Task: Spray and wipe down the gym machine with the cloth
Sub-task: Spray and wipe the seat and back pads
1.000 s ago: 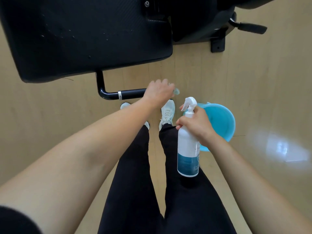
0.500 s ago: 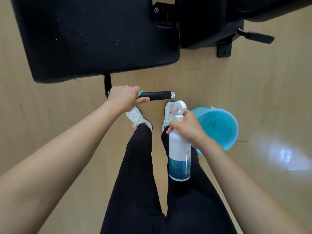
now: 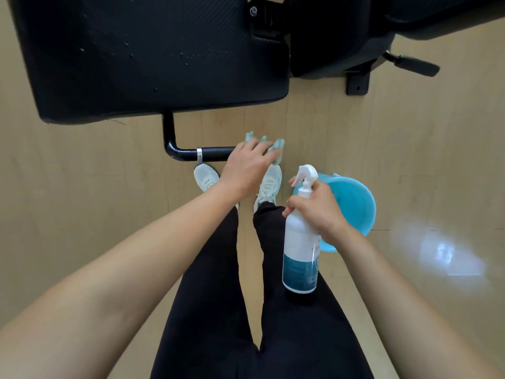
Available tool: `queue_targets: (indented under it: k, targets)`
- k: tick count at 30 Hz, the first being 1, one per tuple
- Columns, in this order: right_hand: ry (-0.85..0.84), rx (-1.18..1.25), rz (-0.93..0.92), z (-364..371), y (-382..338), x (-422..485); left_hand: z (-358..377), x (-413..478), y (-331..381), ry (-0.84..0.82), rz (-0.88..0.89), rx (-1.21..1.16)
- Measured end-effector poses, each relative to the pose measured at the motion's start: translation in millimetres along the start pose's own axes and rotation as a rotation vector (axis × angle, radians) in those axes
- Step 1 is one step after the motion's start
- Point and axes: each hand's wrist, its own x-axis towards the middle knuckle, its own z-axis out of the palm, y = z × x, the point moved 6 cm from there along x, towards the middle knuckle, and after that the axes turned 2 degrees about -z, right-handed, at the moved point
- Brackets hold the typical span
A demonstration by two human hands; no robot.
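While it rubs, the left hand (image 3: pixel 247 166) keeps its grip closed over the green cloth (image 3: pixel 278 145), and bits of cloth poke out between the blurry fingers. The cloth is pressed on the far end of the black handle (image 3: pixel 216 154). Half a second ago this hand was back near the bend of the handle, and a second ago it was out at the end, like now. So it is sliding back and forth, and I think the handle is being wiped right now.

The right hand (image 3: pixel 321 210) has its grip wrapped round the neck of the spray bottle (image 3: pixel 300 255), which hangs upright over the legs and has hardly moved. The big black pad of the gym machine (image 3: pixel 150 56) has small dots on it, maybe spray, so it may need wiping next.

The bottle is white, so I cannot tell how full it is. The blue bucket (image 3: pixel 355 203) stands on the floor (image 3: pixel 82 201) just behind the right hand. What shows of its inside is plain blue, and I cannot tell if there is water in it.
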Motion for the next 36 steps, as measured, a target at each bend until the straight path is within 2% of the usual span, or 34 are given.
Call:
queue_targets:
  k: [2, 3, 5, 7, 9, 12, 15, 17, 20, 24, 29, 31, 36]
  targets:
    - [0.002, -0.004, -0.007, 2.7, -1.3, 0.5, -21.3, -32.6, -3.0, 0.157, -0.110, -0.260]
    - [0.004, 0.006, -0.012, 4.5, -2.1, 1.2, -30.9, -50.0, -3.6, 0.198, -0.225, -0.429]
    - [-0.004, 0.031, -0.016, 8.7, -4.8, 1.2, -32.7, -84.1, -9.9, 0.180, -0.612, -0.814]
    - [-0.013, 0.040, -0.016, 13.2, -7.4, -0.2, -16.9, -113.3, -16.3, 0.197, -1.114, -1.275]
    - [-0.022, 0.037, -0.017, 16.8, -10.5, -1.4, -9.4, -121.4, -12.1, 0.278, -1.450, -1.703]
    - [-0.022, 0.010, -0.024, 19.5, -13.7, -3.5, -12.3, -102.0, -5.8, 0.425, -1.548, -2.174]
    - [-0.017, -0.005, -0.035, 17.5, -12.2, -2.5, -17.3, -74.6, -14.8, 0.629, -1.613, -2.448]
    - [-0.016, -0.014, -0.041, 15.8, -10.3, -2.4, -17.8, -59.9, -22.0, 0.674, -1.638, -2.508]
    - [-0.001, -0.039, -0.047, 14.2, -7.4, -2.9, -13.4, -45.7, -20.6, 0.564, -1.724, -2.441]
    - [0.012, -0.045, -0.056, 13.1, -4.9, -3.5, 0.8, -23.6, -6.8, 0.549, -1.754, -2.374]
    - [0.023, -0.039, -0.065, 7.2, 0.3, -3.7, 21.9, -9.4, 16.0, 0.332, -1.672, -2.399]
    - [0.026, -0.043, -0.065, 4.1, 2.9, -2.6, 21.6, -12.6, 7.8, 0.346, -1.673, -2.378]
    - [0.032, -0.038, -0.076, 6.2, 2.8, 0.7, 4.3, -38.7, -46.4, 0.527, -1.621, -2.288]
